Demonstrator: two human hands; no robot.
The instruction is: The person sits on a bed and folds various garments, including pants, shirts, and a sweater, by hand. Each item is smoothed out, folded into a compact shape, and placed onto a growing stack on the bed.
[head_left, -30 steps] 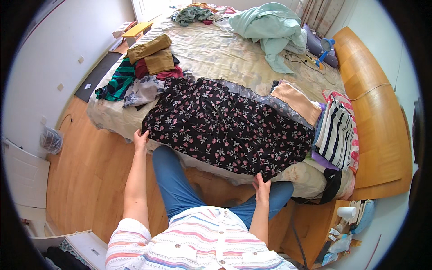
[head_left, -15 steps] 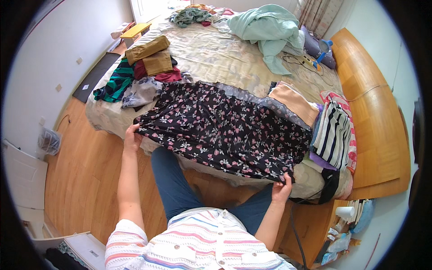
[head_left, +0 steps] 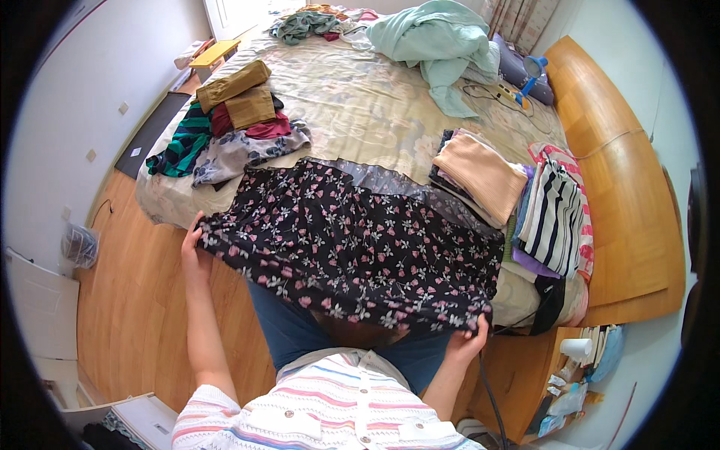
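A black garment with pink and white flowers is stretched out between my hands, its far part lying on the bed and its near edge hanging over my knees. My left hand pinches its near left corner, off the side of the bed. At the near right corner, my right hand grips the cloth between thumb and fingers. The garment's greyer reverse side shows along its far edge. I cannot tell whether it is a skirt or a dress.
Folded clothes lie right of the garment, a peach one and a striped one on top. Looser clothes lie left. A mint blanket is at the far end. A wooden nightstand and dark cable stand near right.
Both hands have drawn the floral garment toward me, the left hand also moving left. Its far edge has slid nearer, uncovering more of the clothes on the left and the peach pile.
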